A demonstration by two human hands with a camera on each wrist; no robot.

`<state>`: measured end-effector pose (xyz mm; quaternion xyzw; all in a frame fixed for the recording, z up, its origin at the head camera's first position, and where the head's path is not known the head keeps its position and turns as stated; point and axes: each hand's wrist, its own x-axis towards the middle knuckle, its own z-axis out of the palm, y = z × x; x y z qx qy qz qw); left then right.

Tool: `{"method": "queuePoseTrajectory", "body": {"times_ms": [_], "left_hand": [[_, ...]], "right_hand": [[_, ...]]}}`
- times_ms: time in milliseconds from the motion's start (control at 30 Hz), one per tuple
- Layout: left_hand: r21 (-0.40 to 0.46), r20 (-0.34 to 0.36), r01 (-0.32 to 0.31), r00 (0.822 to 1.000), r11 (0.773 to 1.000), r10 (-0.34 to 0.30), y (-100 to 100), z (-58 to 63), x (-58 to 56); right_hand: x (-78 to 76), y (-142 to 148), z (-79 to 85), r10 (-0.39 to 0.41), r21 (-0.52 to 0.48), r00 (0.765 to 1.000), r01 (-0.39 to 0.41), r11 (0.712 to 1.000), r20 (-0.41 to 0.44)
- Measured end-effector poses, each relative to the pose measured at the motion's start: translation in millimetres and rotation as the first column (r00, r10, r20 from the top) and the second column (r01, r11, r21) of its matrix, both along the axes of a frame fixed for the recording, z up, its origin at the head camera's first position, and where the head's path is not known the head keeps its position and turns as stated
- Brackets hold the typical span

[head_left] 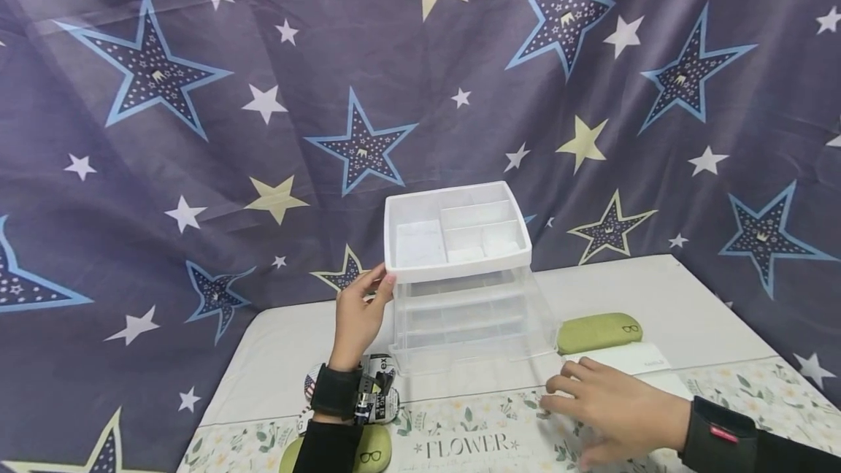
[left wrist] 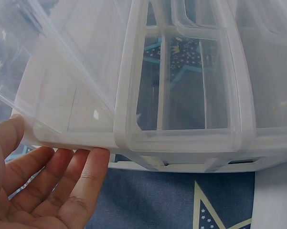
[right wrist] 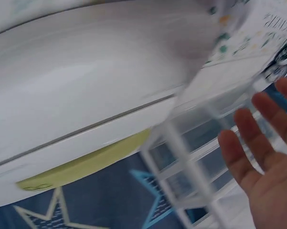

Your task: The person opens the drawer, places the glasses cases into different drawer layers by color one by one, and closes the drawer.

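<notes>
A white storage drawer unit [head_left: 460, 268] with clear drawers stands at mid-table. Its top tray [head_left: 417, 241] is divided into several compartments. At the tray's front left corner my left hand [head_left: 360, 312] holds the rim; in the left wrist view the thumb is on one side of the rim [left wrist: 76, 139] and the fingertips touch another. My right hand [head_left: 611, 406] hovers at the front right with its fingers spread and nothing in them. Beside and partly behind it lies a white box [head_left: 631, 358]. The right wrist view shows the loosely extended fingers [right wrist: 252, 125] apart from the unit.
Behind the white box lies a green glasses case [head_left: 599, 333]. Another green glasses case [head_left: 376, 450] and black-and-white printed items [head_left: 386, 396] sit under my left forearm. A flower-print cloth [head_left: 469, 447] covers the table's front. A star-patterned curtain [head_left: 420, 57] hangs behind.
</notes>
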<state>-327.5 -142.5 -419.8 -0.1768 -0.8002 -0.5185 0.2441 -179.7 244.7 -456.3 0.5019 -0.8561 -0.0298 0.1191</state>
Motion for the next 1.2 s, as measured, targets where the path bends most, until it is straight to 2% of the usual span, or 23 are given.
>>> {"method": "queuePoseTrajectory", "body": {"times_ms": [133,333,667,900,1200], "left_hand": [[-0.004,0.002,0.004,1.0,1.0,-0.004,-2,-0.2,0.0],[0.004,-0.005,0.011,1.0,1.0,-0.011,-1,0.5,0.2],[0.005,0.019,0.003,1.0,1.0,-0.003,0,0.5,0.4],[0.001,0.012,0.013,1.0,1.0,-0.013,-1,-0.4,0.5],[0.004,-0.004,0.026,1.0,1.0,-0.026,-2,0.1,-0.4]], "right_hand": [[-2.3,18,-0.2,-0.03,-0.009,0.999,0.03,1.0,0.029],[-4.1,38,-3.3,-0.129,-0.003,0.983,0.13,0.991,0.127],[-10.6,59,-14.1,-0.186,-0.04,0.976,0.192,0.981,0.108],[-13.1,72,-18.4,-0.278,-0.001,0.951,0.281,0.96,0.138],[-13.2,84,-18.1,-0.293,-0.012,0.938,0.301,0.954,0.183]]}}
